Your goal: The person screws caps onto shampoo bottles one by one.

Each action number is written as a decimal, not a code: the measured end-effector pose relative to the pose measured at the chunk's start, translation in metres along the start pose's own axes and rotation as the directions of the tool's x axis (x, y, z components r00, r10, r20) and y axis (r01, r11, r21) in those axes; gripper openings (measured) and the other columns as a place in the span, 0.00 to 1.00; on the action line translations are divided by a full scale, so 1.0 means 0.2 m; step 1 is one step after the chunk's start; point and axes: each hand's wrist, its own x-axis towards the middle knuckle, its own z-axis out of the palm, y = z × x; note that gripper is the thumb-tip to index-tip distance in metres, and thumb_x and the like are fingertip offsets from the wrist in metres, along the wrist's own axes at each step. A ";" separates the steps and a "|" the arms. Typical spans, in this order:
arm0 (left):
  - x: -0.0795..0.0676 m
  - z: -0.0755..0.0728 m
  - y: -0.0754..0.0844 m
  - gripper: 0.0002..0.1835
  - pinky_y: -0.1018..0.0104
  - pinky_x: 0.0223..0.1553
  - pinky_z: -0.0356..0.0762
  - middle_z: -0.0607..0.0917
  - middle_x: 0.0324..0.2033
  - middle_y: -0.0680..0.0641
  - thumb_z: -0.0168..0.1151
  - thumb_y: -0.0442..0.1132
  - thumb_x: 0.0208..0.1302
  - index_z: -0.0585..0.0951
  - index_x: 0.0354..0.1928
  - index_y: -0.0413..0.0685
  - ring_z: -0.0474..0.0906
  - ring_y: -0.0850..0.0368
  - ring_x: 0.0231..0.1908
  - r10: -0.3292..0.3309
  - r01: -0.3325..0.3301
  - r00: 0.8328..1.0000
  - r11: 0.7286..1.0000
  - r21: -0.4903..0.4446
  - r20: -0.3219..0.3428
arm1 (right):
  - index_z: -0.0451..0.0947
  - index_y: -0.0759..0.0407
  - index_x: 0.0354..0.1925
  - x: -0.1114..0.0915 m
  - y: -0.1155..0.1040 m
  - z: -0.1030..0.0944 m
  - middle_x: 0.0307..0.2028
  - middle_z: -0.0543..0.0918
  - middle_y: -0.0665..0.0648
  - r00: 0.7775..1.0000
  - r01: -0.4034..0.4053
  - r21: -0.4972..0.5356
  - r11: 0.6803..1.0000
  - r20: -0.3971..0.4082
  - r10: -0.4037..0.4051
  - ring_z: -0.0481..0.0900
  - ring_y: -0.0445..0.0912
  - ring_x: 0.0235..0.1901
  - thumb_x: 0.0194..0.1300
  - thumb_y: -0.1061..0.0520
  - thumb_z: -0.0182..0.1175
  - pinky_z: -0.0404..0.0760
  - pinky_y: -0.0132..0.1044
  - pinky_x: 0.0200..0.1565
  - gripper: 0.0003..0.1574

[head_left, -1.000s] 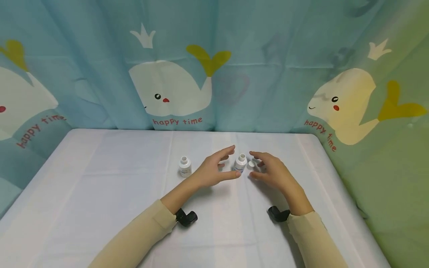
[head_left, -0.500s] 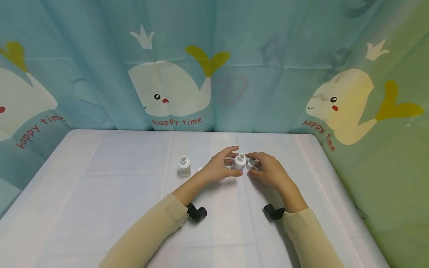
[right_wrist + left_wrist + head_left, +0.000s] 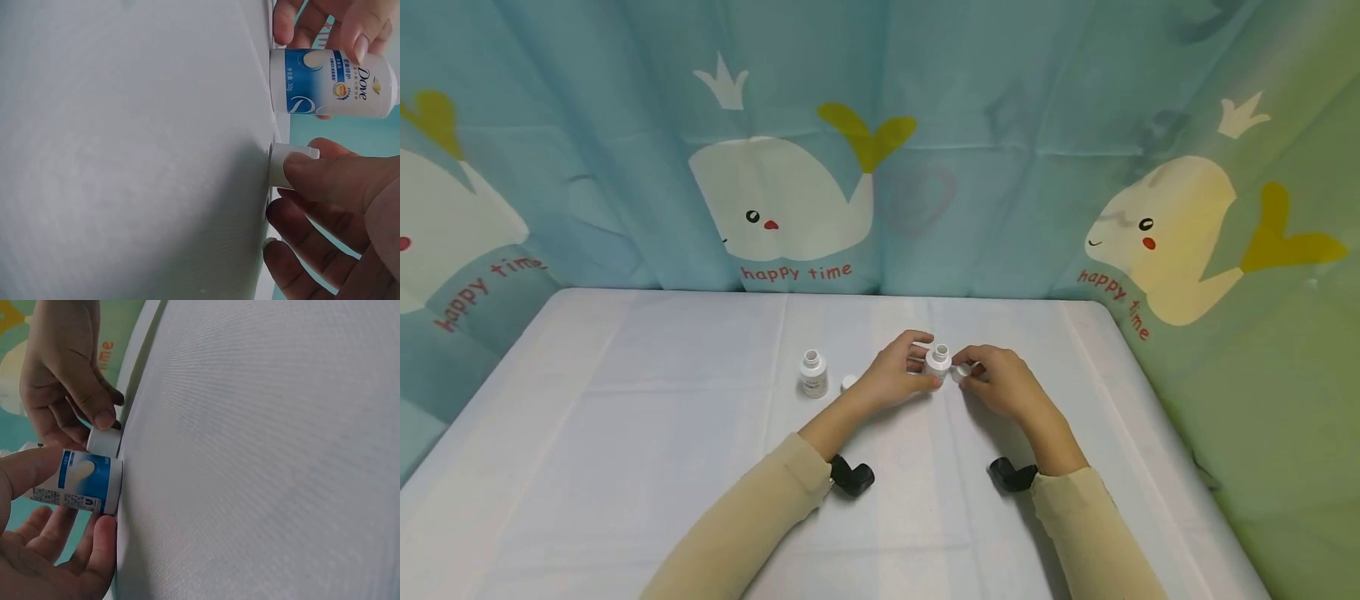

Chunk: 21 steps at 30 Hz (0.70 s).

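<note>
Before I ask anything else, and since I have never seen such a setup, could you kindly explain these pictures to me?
Of course. There is no robot here: a person works with two bare hands. The large picture comes from a camera on the head, looking forward and down; the two smaller ones come from cameras on the left and right wrists, so the scene appears turned sideways there.

On the white table, the left hand holds an open white bottle, its label readable as "Dove" in the right wrist picture. The right hand pinches a white cap beside it. To the left stands a second open bottle, and near it a second cap, partly hidden. Behind hangs a whale-print curtain.
</note>
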 end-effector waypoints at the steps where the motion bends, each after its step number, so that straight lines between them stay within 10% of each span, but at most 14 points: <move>1: 0.00 0.00 0.00 0.36 0.53 0.60 0.76 0.79 0.59 0.37 0.71 0.33 0.60 0.67 0.68 0.43 0.79 0.43 0.57 0.003 -0.003 1.000 1.000 -0.001 -0.003 | 0.83 0.56 0.49 0.00 0.00 0.00 0.46 0.86 0.57 1.000 0.004 0.010 1.000 -0.007 -0.004 0.84 0.52 0.43 0.61 0.66 0.66 0.82 0.51 0.46 0.17; 21: -0.11 -0.16 0.02 0.25 0.59 0.52 0.80 0.79 0.54 0.42 0.70 0.36 0.63 0.72 0.59 0.42 0.82 0.49 0.52 -0.019 0.020 1.000 0.990 -0.143 0.005 | 0.83 0.58 0.51 -0.01 -0.11 -0.10 0.49 0.86 0.55 0.985 0.093 0.134 0.987 -0.157 -0.072 0.85 0.51 0.44 0.62 0.64 0.68 0.84 0.48 0.44 0.18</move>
